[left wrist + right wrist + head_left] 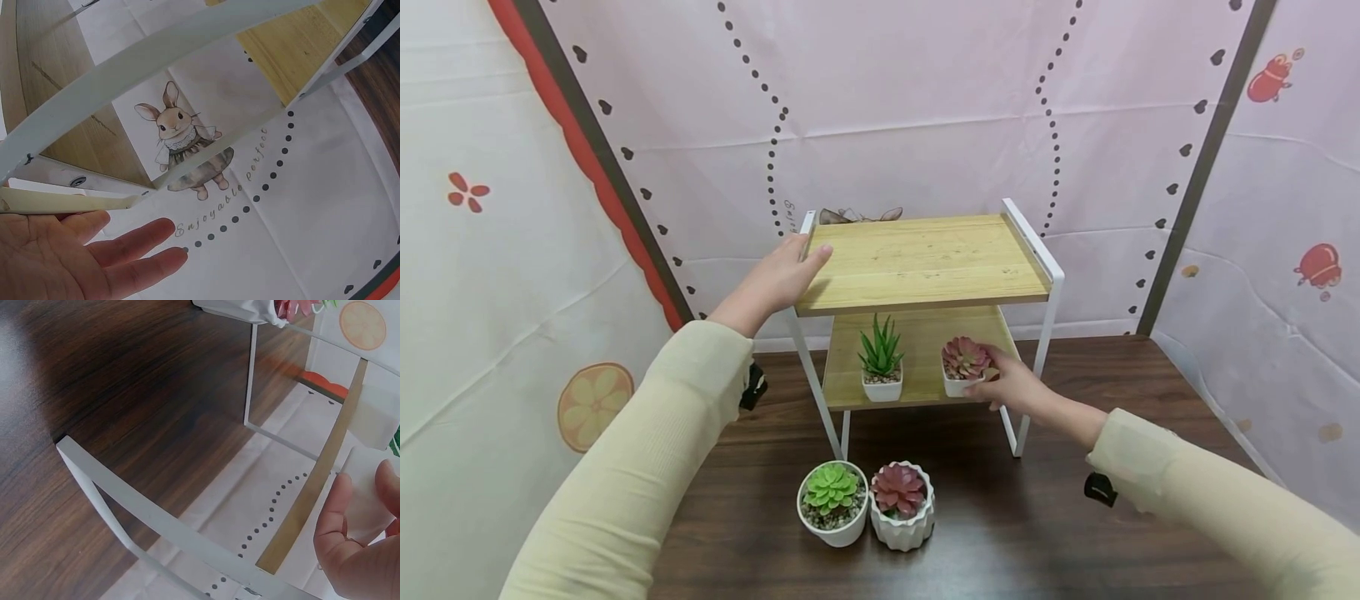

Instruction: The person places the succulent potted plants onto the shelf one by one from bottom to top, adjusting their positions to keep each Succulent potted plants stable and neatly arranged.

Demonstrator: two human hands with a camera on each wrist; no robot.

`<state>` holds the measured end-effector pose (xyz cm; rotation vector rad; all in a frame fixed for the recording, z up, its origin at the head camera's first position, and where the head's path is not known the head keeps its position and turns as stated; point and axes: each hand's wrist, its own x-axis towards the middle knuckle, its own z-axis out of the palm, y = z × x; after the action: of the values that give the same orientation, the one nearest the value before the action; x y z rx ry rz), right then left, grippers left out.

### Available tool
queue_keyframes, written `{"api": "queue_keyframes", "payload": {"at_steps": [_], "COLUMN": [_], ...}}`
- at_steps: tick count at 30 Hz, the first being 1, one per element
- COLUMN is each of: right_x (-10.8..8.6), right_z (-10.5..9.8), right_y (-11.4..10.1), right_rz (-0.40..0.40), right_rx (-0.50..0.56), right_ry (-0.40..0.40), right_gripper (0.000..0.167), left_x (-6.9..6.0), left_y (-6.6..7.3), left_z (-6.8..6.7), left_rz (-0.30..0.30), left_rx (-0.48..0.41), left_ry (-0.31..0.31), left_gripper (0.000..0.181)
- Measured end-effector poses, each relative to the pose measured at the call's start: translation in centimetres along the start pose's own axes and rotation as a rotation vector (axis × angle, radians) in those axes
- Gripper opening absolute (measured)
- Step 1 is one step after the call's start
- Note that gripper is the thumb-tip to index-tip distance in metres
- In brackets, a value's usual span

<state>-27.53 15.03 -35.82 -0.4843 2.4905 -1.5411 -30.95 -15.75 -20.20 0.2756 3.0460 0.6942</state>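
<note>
To the left of and lower than my left hand (pixel 772 279), an orange-slice print (pixel 597 407) shows on the cloth. That hand is at the left end of the shelf's top board (pixel 917 258), relaxed and grasping nothing, fingers straight beside the white side rail; I can't tell how firmly it touches. Nearer me than either hand, on the dark table (pixel 1097 417), stands a green rosette succulent (pixel 832 488) in a round white pot. Further right and farther off, lower than my left hand and left of my right hand (pixel 1011 383), a spiky green plant (pixel 881 350) stands in a square white pot on the lower board (pixel 917 329). Just beside the round pot, on the table, is a maroon succulent (pixel 898 488) in a ridged white pot. Then comes the reddish succulent (pixel 964 358), at my right fingertips: I pinch its small white pot (pixel 957 387) between thumb and fingers at the lower board's front, right of the spiky plant. Just right of my right hand is the shelf's white front leg (pixel 1045 342).
</note>
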Motion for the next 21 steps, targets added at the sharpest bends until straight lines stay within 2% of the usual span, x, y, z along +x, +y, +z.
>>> {"api": "queue_keyframes", "payload": {"at_steps": [9, 21], "right_x": [0.06, 0.42], "right_z": [0.31, 0.11], "right_y": [0.28, 0.08], "right_rz": [0.022, 0.033], "right_rx": [0.018, -0.017], "right_ry": [0.009, -0.024], "right_gripper": [0.07, 0.07], "left_x": [-0.08, -0.11], "left_y": [0.18, 0.08], "left_z": [0.03, 0.05], "left_rz": [0.0, 0.003], "left_rx": [0.004, -0.007], "left_ry": [-0.003, 0.0], "left_gripper": [0.08, 0.08]}}
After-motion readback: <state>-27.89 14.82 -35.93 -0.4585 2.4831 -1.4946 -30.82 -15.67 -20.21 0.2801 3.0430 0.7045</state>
